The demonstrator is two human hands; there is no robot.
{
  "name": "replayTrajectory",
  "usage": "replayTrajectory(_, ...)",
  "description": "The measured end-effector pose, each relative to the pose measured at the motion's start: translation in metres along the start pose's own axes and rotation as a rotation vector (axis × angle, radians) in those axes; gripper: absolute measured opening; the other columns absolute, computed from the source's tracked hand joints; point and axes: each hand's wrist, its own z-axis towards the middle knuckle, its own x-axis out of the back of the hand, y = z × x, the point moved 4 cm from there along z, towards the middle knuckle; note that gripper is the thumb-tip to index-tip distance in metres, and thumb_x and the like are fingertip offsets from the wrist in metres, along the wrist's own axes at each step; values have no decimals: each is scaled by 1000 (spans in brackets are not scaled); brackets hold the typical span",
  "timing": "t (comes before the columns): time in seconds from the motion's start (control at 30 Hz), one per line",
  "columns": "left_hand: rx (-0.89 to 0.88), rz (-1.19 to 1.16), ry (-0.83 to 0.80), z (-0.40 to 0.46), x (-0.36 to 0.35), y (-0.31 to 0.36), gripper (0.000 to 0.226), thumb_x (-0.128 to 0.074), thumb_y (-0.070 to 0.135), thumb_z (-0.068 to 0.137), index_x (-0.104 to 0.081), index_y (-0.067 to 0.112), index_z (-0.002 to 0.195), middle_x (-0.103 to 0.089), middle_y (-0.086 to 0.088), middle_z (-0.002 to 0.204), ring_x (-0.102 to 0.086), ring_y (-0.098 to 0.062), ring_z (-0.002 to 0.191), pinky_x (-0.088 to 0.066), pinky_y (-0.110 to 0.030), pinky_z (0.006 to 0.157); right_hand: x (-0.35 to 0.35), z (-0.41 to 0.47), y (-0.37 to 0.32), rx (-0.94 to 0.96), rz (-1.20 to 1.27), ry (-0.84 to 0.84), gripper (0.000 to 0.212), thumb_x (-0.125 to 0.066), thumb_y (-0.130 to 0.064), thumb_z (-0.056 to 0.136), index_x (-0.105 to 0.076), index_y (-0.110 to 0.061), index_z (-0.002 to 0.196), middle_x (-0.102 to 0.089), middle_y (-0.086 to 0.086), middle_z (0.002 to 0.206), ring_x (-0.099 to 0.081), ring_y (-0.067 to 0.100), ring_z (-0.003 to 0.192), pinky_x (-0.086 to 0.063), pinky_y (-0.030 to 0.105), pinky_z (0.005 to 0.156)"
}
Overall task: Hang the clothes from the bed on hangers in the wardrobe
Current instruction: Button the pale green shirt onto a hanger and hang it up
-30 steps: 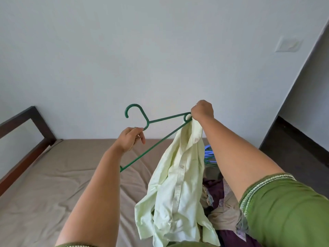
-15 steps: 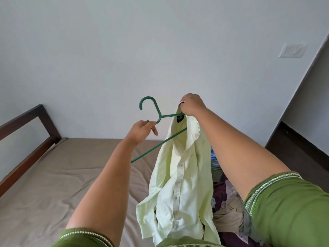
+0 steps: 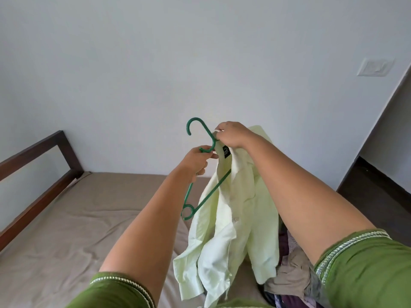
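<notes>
A pale yellow-green button shirt (image 3: 233,218) hangs in the air above the bed (image 3: 77,218), its black neck label showing. My right hand (image 3: 231,135) pinches its collar next to the hanger's neck. A green plastic hanger (image 3: 200,138) is tilted steeply; its right arm runs inside the shirt and is hidden, while its looped left end (image 3: 188,211) sticks out below. My left hand (image 3: 198,162) grips the hanger just under its hook.
The bed has a brown sheet and a dark wooden frame (image 3: 40,165) on the left. A heap of other clothes (image 3: 289,278) lies at the lower right under my right arm. A white wall stands behind, with a switch plate (image 3: 374,66).
The hanger has swung from nearly level to steeply tilted and its right arm has gone further into the shirt. Both hands have come closer together at the collar.
</notes>
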Motion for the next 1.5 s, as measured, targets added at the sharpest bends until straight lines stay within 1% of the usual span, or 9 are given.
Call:
replayTrajectory(0.27, 167, -38, -31, 4, -19, 1, 21, -42, 9, 95, -51, 23, 82, -58, 4, 77, -53, -15, 70, -47, -28, 67, -24, -16, 23, 20, 135, -76, 64, -60, -16, 84, -35, -19, 142, -51, -1, 113, -53, 20, 104, -38, 26, 78)
replayTrajectory(0.47, 157, -139, 75, 27, -19, 20, 17, -38, 15, 99, -55, 15, 103, -64, -8, 92, -59, -23, 72, -49, -34, 58, -49, -31, 35, 104, 329, 5, 101, -86, -42, 64, -24, -28, 143, -27, 4, 136, -33, 19, 125, -35, 29, 100)
replayTrajectory(0.57, 142, -189, 122, 41, -21, 32, 19, -42, 21, 100, -54, 11, 112, -62, -11, 92, -59, -24, 70, -49, -29, 49, -72, -38, 43, 95, 394, -17, 87, -86, -56, 57, -39, -29, 125, -30, -1, 128, -35, 15, 119, -37, 29, 100)
replayTrajectory(0.7, 134, -207, 139, 60, -24, 39, 48, -48, 43, 92, -50, 13, 129, -63, -14, 118, -65, -34, 102, -55, -51, 86, -101, -38, 43, 83, 620, -334, 57, -83, -57, 59, -60, -27, 102, -50, -7, 122, -57, 14, 107, -53, 38, 93)
replayTrajectory(0.87, 51, -223, 125, 58, -31, 46, 49, -47, 49, 90, -60, 10, 117, -70, -11, 103, -67, -27, 91, -55, -41, 84, -103, -35, 37, 80, 739, -164, 53, -59, -47, 71, -57, 5, 75, -53, 9, 67, -51, 16, 62, -46, 35, 65)
replayTrajectory(1.0, 22, -298, 291, 59, -6, 38, 26, -45, 27, 79, -57, 6, 87, -56, -7, 77, -51, -24, 70, -43, -31, 65, -94, -35, 39, 73, 902, 12, 41, -48, -26, 85, -51, -3, 51, -48, 13, 50, -48, 17, 51, -42, 35, 58)
replayTrajectory(1.17, -3, 549, 373, 62, 12, 39, 57, -54, 0, 78, -38, 16, 131, -51, -7, 108, -54, -24, 92, -48, -32, 68, -91, -16, 45, 19, 1002, 55, 46, -47, -32, 78, -42, 9, 58, -40, 13, 52, -41, 22, 52, -36, 33, 55)
replayTrajectory(1.27, 65, 1019, 409, 59, 12, 33, 20, -49, -2, 76, -51, 6, 95, -55, -13, 98, -49, -20, 75, -43, -28, 59, -82, 3, 51, -51, 1012, 162, 41, -47, -24, 84, -43, 8, 59, -41, 11, 52, -42, 21, 52, -35, 30, 50)
replayTrajectory(1.5, 177, 1069, 342, 47, -14, 24, 9, -46, 10, 83, -52, 11, 89, -59, -6, 90, -54, -24, 81, -40, -28, 65, -97, 32, 61, -90, 876, 201, 38, -49, -21, 89, -40, -12, 53, -42, 0, 49, -43, 18, 50, -49, 42, 53)
